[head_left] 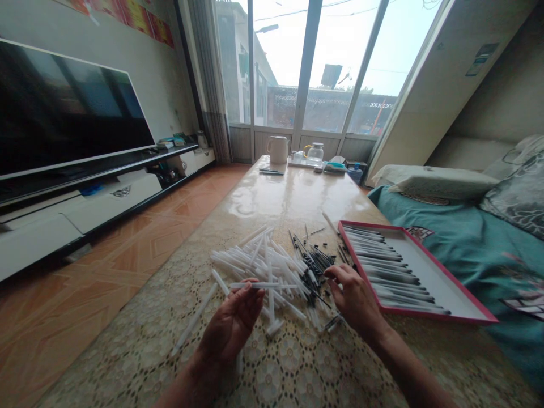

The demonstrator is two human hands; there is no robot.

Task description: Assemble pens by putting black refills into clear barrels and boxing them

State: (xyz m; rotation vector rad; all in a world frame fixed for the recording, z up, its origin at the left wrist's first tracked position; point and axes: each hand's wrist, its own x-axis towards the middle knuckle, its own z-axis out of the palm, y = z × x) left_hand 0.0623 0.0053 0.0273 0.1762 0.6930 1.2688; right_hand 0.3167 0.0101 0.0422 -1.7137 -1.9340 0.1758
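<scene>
My left hand point(233, 323) is raised palm up over the table and pinches one white pen barrel point(263, 285) that lies level across its fingertips. My right hand point(355, 299) rests knuckles up on the table, its fingers curled down among the black refills point(317, 265); whether it grips one is hidden. A heap of white pen barrels point(255, 260) lies just beyond both hands. To the right sits a pink-rimmed tray point(463, 283) holding a row of several assembled pens point(389, 266).
The long table point(272, 198) has a lace-patterned cover. At its far end stand a white kettle point(277, 149), a glass jug point(315, 152) and a phone point(271, 171). A television point(63, 107) stands at the left, a teal-covered sofa point(480, 249) at the right.
</scene>
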